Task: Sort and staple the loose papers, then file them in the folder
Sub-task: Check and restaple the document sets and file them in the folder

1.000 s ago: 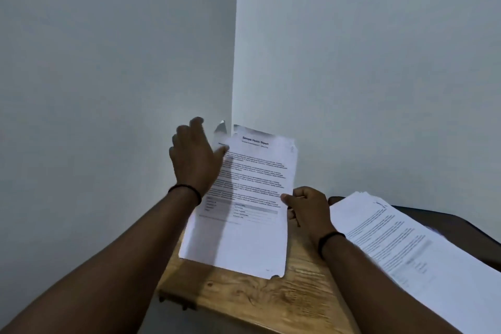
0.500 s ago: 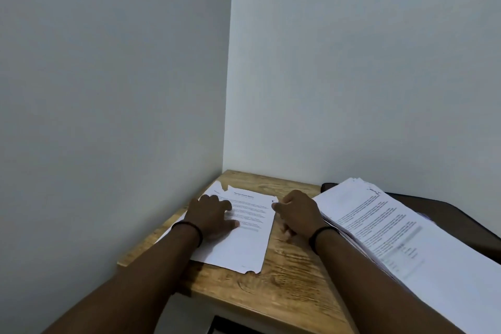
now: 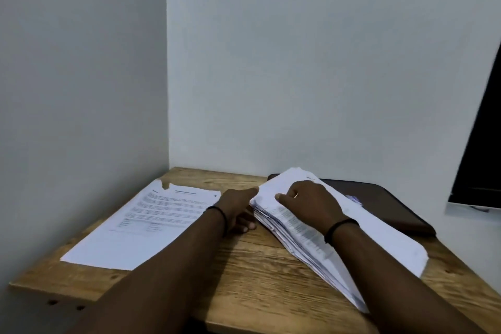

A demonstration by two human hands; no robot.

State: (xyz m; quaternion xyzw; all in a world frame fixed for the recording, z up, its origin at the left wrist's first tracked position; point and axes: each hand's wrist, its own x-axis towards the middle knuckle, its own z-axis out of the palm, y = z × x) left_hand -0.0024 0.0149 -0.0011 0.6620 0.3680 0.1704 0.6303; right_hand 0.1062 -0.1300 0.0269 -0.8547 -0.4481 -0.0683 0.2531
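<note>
Head view: right hand [image 3: 309, 202] resting on thick stack [image 3: 352, 228], fingers curled at its far-left corner, probably peeling next sheet. Left hand [image 3: 238, 209] lying relaxed on table [image 3: 257, 274], touching stack's left edge, steadying. Sorted sheets [image 3: 146, 222] lying far left, apart. Dark folder [image 3: 385, 198] waiting behind stack.

Single head-worn view, looking forward and down at close range onto a wooden desk [image 3: 244, 274] set in a wall corner [image 3: 166, 89].

Paper stack [image 3: 379, 236] hides most of dark folder [image 3: 385, 203].
</note>
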